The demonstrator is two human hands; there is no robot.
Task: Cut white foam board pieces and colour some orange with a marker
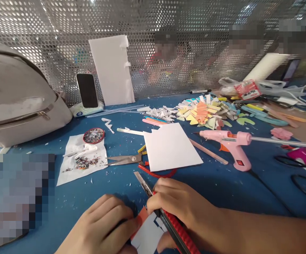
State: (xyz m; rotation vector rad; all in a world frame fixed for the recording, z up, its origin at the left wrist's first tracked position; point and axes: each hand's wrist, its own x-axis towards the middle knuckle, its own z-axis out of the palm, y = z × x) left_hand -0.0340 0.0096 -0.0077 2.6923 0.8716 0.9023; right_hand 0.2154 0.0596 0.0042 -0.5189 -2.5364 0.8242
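At bottom centre I've got right hand [182,203] gripping the cutter [172,227], left hand [102,218] pinching the card [146,234]; best angle the blade [143,183] clear of fingers.

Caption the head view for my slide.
Right hand holds a red cutter, left hand on a paper piece, scissors beyond.

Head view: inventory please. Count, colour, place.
Cutter: 1, red-black, in right hand
Card: 1, orange-white, between hands
Sheet: 1, white, centre
Scissors: 1, grey-bladed, by sheet
Glue gun: 1, pink, right
Phone: 1, black, back left
Packet: 1, white, under phone
Board: 1, white, against mesh
Backpack: 1, light grey, left
Paper: 1, white, left
Dish: 1, red-rimmed, on paper
Scraps: many, mixed, back
Roll: 1, white, back right
Clutter: uncounted, mixed, right
Table: 1, blue, throughout
Mesh: 1, grey, behind table
Left hand: 1, bare, on card
Right hand: 1, bare, on cutter
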